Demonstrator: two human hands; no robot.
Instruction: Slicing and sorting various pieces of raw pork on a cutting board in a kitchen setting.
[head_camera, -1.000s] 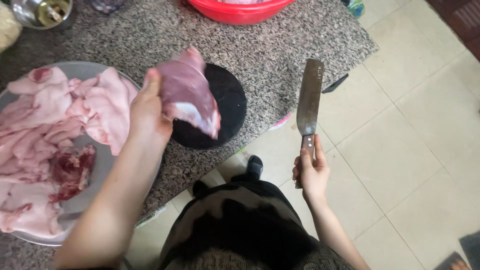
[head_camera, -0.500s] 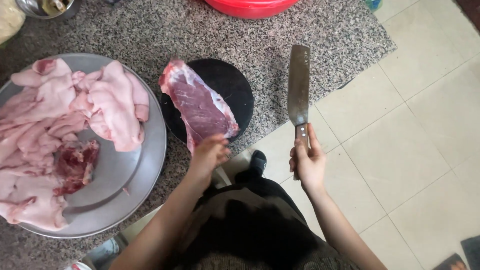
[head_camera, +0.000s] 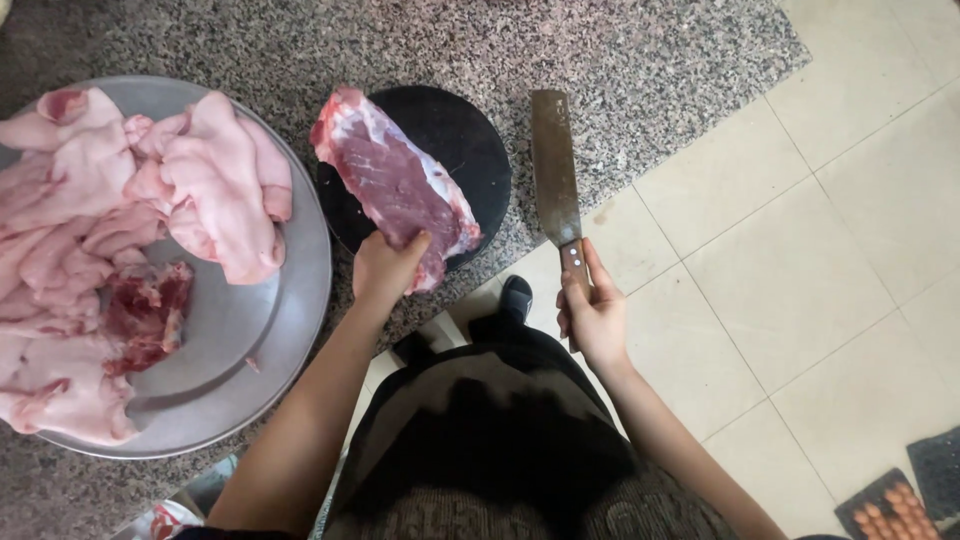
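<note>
A slab of red raw meat (head_camera: 395, 180) lies across a round black cutting board (head_camera: 460, 150) on the speckled stone counter (head_camera: 600, 60). My left hand (head_camera: 385, 270) grips the near end of that slab at the board's front edge. My right hand (head_camera: 592, 315) holds a cleaver (head_camera: 553, 170) by its wooden handle, blade pointing away from me, just right of the board and above the counter's edge.
A large round metal tray (head_camera: 290, 320) at the left holds several pale pink pieces of pork skin and a dark red chunk. Beige floor tiles (head_camera: 800, 250) lie to the right. A dark mat (head_camera: 900, 500) shows at the bottom right corner.
The meat, held up in my left hand a second ago, now lies on the black board. My left hand has taken hold of its near end. The cleaver stays beside the board.
</note>
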